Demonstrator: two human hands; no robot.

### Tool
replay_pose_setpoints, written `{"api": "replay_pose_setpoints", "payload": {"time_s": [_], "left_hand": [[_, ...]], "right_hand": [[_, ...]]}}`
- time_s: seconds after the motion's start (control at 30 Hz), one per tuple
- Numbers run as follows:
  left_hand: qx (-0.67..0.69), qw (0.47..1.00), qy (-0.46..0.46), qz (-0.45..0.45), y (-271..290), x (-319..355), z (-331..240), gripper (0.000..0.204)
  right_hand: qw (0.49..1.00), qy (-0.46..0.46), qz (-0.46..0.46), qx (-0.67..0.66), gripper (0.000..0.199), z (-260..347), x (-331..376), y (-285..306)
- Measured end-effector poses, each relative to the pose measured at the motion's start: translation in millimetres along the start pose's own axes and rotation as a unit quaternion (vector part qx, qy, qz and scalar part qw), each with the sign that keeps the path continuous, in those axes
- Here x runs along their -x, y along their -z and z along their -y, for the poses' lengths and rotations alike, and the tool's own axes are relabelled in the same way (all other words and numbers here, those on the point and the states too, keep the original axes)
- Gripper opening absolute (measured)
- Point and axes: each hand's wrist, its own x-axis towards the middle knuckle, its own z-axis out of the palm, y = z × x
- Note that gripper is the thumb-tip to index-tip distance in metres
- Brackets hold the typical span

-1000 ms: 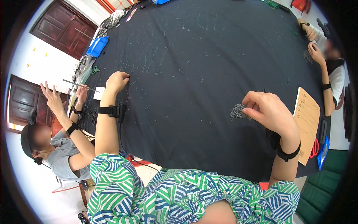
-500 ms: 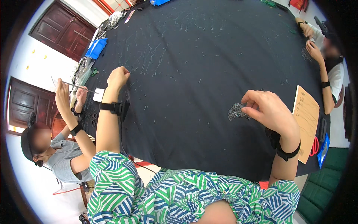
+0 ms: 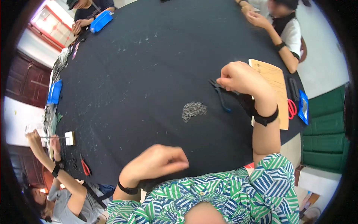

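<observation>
My left hand (image 3: 156,161) is held above the near edge of the black table (image 3: 141,104), close to my body. Its fingers are curled, with thumb and index finger drawn toward each other; anything between them is too small to see. Farther off, my right hand (image 3: 240,78) hovers over pliers (image 3: 225,106) with dark blue handles. Its fingertips are pinched near the pliers' head, and whether they touch it cannot be told; part of the tool is hidden beneath the hand. Left of the pliers lies a small heap of silvery metal links (image 3: 194,111).
At the right lie a tan board (image 3: 275,80) with drawn lines, red-handled scissors (image 3: 292,109) and a blue packet (image 3: 303,107). Red-handled pliers (image 3: 85,167) and a white block (image 3: 69,138) are at the left. Three people sit around the table; the left one holds a thin rod.
My view has turned. The left hand has come back from the far left toward my body. The right hand has left the metal heap and is now over the blue-handled pliers.
</observation>
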Motion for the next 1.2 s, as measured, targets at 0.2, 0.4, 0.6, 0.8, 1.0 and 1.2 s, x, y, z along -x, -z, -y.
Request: {"api": "replay_pose_setpoints", "payload": {"time_s": [0.2,0.4,0.6,0.8,1.0,1.2], "left_hand": [[0.029,0.982,-0.052,0.178,-31,-9,22,0.024],[0.026,0.972,-0.048,0.228,-41,-3,27,0.031],[0.021,0.962,-0.042,0.269,-57,4,21,0.033],[0.049,0.948,-0.046,0.311,-59,10,28,0.030],[0.014,0.982,0.002,0.187,-64,11,25,0.027],[0.048,0.968,0.038,0.244,-65,7,29,0.027]], "right_hand": [[0.991,-0.125,-0.007,-0.055,0.042,-33,6,25],[0.986,-0.151,-0.057,-0.045,0.035,-64,16,39],[0.984,-0.151,-0.056,-0.072,0.036,-96,-1,25],[0.984,-0.171,0.027,-0.047,0.022,-108,-23,3],[0.990,-0.134,-0.029,-0.038,0.026,-115,-38,-18],[0.992,-0.096,-0.076,-0.021,0.023,-116,-51,-26]]}}
